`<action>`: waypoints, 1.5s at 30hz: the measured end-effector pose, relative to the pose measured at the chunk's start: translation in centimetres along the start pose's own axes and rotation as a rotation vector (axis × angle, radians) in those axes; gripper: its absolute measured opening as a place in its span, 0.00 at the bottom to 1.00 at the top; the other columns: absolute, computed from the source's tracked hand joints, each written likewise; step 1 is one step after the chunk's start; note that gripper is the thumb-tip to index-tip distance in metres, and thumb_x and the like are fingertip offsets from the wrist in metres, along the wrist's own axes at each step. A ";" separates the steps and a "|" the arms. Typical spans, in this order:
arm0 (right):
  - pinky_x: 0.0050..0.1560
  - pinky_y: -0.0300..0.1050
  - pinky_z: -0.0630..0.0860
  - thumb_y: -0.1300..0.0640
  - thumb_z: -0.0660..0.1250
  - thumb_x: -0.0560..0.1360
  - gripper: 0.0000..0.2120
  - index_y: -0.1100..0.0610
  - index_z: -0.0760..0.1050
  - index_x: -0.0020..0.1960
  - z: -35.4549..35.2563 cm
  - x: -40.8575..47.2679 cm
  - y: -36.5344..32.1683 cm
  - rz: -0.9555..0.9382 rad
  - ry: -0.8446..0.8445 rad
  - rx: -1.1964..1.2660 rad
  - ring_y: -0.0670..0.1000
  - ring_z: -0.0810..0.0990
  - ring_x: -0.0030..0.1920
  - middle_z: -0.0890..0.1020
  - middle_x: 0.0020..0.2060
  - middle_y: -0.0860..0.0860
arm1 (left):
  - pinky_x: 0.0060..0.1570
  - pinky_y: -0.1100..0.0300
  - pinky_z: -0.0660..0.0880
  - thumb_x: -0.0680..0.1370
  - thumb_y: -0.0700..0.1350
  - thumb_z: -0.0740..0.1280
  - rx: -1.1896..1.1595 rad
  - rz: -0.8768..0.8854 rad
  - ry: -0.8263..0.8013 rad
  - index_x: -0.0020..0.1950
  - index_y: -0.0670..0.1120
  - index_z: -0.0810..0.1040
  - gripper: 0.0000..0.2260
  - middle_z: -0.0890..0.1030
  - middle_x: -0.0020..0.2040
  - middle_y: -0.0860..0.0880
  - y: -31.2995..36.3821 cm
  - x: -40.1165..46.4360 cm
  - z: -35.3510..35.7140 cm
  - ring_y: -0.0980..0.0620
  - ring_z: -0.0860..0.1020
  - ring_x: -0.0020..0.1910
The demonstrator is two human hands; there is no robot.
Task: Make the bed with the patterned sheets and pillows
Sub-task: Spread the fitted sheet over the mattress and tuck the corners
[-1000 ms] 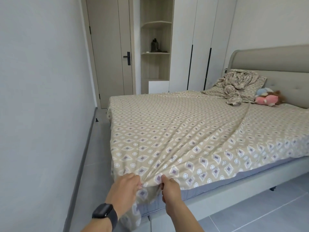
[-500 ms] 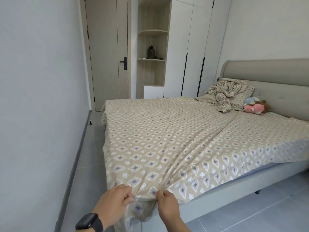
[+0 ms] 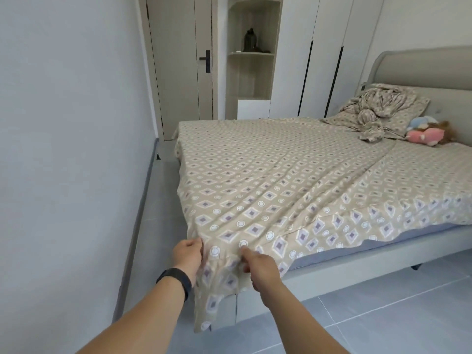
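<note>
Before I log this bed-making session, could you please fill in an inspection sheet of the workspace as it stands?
Surface: bed, grey mattress edge exposed along the near side.
Job's things: patterned sheet spread over it, wrinkled diagonally, corner hanging off; pillow at the headboard under a crumpled patterned cloth.
Clutter: plush toys beside the pillow.
Hands: left hand and right hand both pinch the sheet's near corner.
Cables: nothing seen.
Surroundings: closed door, shelf with dark bottle, wardrobe, tiled floor.

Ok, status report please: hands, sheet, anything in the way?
Left hand and right hand both gripping patterned sheet at near corner. Sheet creased, mattress edge uncovered. Crumpled bedding, plush toy at headboard.
</note>
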State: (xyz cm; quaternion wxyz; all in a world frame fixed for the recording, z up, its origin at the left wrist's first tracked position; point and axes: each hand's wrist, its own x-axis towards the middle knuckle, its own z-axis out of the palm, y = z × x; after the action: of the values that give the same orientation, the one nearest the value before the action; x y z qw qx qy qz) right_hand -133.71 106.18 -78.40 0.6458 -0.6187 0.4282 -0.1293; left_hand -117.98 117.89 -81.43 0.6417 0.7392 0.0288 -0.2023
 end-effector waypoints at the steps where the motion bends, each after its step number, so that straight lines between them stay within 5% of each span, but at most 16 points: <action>1: 0.33 0.42 0.64 0.41 0.68 0.77 0.21 0.61 0.80 0.43 0.4 0.1 -0.1 -0.006 -0.007 0.004 0.48 0.69 0.28 0.84 0.39 0.54 | 0.53 0.43 0.82 0.81 0.51 0.68 -0.031 -0.025 0.005 0.51 0.42 0.81 0.12 0.85 0.46 0.41 0.2 -0.1 0.0 0.43 0.82 0.41; 6: 0.31 0.41 0.65 0.41 0.68 0.79 0.21 0.60 0.78 0.41 2.5 0.9 0.2 -0.038 -0.048 -0.033 0.47 0.69 0.27 0.83 0.39 0.54 | 0.37 0.57 0.80 0.82 0.52 0.67 -0.224 -0.106 -0.118 0.51 0.43 0.79 0.12 0.85 0.45 0.44 1.0 -0.2 0.7 0.45 0.84 0.44; 13: 0.32 0.41 0.65 0.54 0.64 0.81 0.13 0.58 0.69 0.40 5.1 1.2 0.6 -0.169 -0.004 -0.098 0.50 0.67 0.32 0.71 0.33 0.52 | 0.22 0.65 0.69 0.84 0.45 0.62 -0.171 -0.113 -0.092 0.45 0.44 0.74 0.09 0.69 0.31 0.49 2.1 -0.1 0.9 0.53 0.68 0.26; 17: 0.36 0.46 0.64 0.55 0.61 0.81 0.14 0.57 0.65 0.38 5.3 0.6 0.9 -0.245 -0.015 -0.227 0.50 0.67 0.34 0.70 0.32 0.50 | 0.28 0.60 0.66 0.81 0.42 0.58 0.044 0.024 -0.135 0.42 0.44 0.71 0.09 0.71 0.33 0.46 2.1 0.4 -0.7 0.49 0.68 0.28; 22: 0.35 0.42 0.63 0.53 0.56 0.84 0.18 0.54 0.62 0.36 6.5 -0.3 1.6 -0.405 -0.054 -0.430 0.47 0.66 0.33 0.70 0.31 0.48 | 0.32 0.54 0.62 0.82 0.43 0.59 0.447 0.190 0.075 0.37 0.41 0.69 0.15 0.72 0.34 0.44 1.1 0.1 -4.5 0.46 0.68 0.32; 25: 0.33 0.38 0.62 0.52 0.55 0.85 0.19 0.53 0.62 0.36 6.4 -0.1 1.9 -0.432 -0.078 -0.491 0.45 0.66 0.32 0.70 0.32 0.47 | 0.31 0.55 0.59 0.82 0.43 0.61 0.471 0.199 0.131 0.33 0.44 0.64 0.17 0.68 0.31 0.46 0.3 -0.4 -6.9 0.46 0.67 0.31; 30: 0.38 0.45 0.64 0.53 0.57 0.84 0.18 0.54 0.63 0.36 6.4 -0.9 1.3 -0.419 -0.103 -0.407 0.47 0.67 0.33 0.70 0.32 0.48 | 0.45 0.53 0.76 0.80 0.58 0.65 0.324 0.265 -0.152 0.51 0.48 0.75 0.13 0.80 0.46 0.49 1.8 -2.1 -3.3 0.48 0.80 0.45; 32: 0.37 0.44 0.64 0.54 0.57 0.84 0.18 0.54 0.63 0.36 6.0 -1.3 1.1 -0.422 -0.108 -0.367 0.46 0.66 0.34 0.69 0.31 0.47 | 0.48 0.50 0.80 0.79 0.63 0.63 0.273 0.197 -0.177 0.48 0.48 0.74 0.18 0.79 0.42 0.49 1.8 -2.3 -1.9 0.48 0.79 0.41; 37: 0.38 0.44 0.64 0.52 0.57 0.85 0.17 0.54 0.63 0.38 4.7 -1.6 0.9 -0.439 -0.175 -0.347 0.46 0.65 0.34 0.68 0.32 0.47 | 0.30 0.60 0.70 0.83 0.57 0.61 0.077 -0.016 -0.203 0.49 0.44 0.74 0.16 0.69 0.31 0.48 1.8 -1.9 0.1 0.51 0.69 0.27; 41: 0.42 0.47 0.69 0.52 0.57 0.85 0.17 0.59 0.66 0.41 4.8 -1.4 1.3 -0.454 -0.179 -0.344 0.47 0.68 0.37 0.71 0.35 0.50 | 0.26 0.62 0.62 0.82 0.44 0.58 0.100 -0.014 -0.188 0.45 0.45 0.71 0.08 0.67 0.30 0.48 2.6 -1.3 -0.1 0.51 0.63 0.24; 45: 0.38 0.40 0.66 0.52 0.56 0.85 0.17 0.54 0.63 0.38 5.6 -2.2 1.6 -0.509 -0.196 -0.438 0.45 0.67 0.34 0.69 0.33 0.47 | 0.30 0.59 0.61 0.79 0.42 0.57 0.221 0.106 -0.130 0.37 0.46 0.66 0.10 0.66 0.31 0.48 2.9 -2.4 -2.2 0.49 0.63 0.28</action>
State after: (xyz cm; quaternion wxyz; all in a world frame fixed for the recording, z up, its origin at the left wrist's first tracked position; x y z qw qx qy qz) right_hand -131.58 111.89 -79.79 0.4827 -0.8392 0.2136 -0.1311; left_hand -118.73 120.01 -77.70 0.5668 0.7911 -0.0746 -0.2175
